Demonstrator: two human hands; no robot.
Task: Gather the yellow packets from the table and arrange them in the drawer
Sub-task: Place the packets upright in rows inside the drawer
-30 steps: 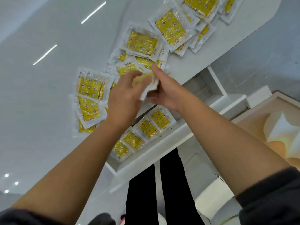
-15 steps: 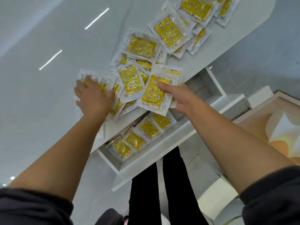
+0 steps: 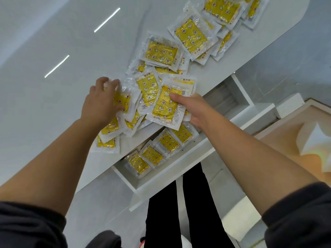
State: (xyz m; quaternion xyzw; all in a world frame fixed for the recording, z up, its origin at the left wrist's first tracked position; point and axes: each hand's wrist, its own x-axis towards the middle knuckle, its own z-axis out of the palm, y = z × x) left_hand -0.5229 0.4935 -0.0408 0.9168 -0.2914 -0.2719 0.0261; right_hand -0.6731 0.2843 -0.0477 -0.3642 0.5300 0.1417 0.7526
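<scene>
my right fingers (image 3: 176, 97) pinch top packet (image 3: 165, 106), thumb over, so it lifts flat | my left fingers (image 3: 105, 82) curl round side packet (image 3: 122, 101) edge, to rake it closer | rest strewn on bench (image 3: 53, 108) | four rowed in drawer (image 3: 179, 169), room left

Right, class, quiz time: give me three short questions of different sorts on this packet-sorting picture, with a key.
1. True or false: the drawer is shut.
2. How many yellow packets show inside it?
3. The thumb of the right hand lies on: A) the drawer front B) a held packet stack C) the table.
Key: 1 false, it stands open; 2 four; 3 B.
</scene>
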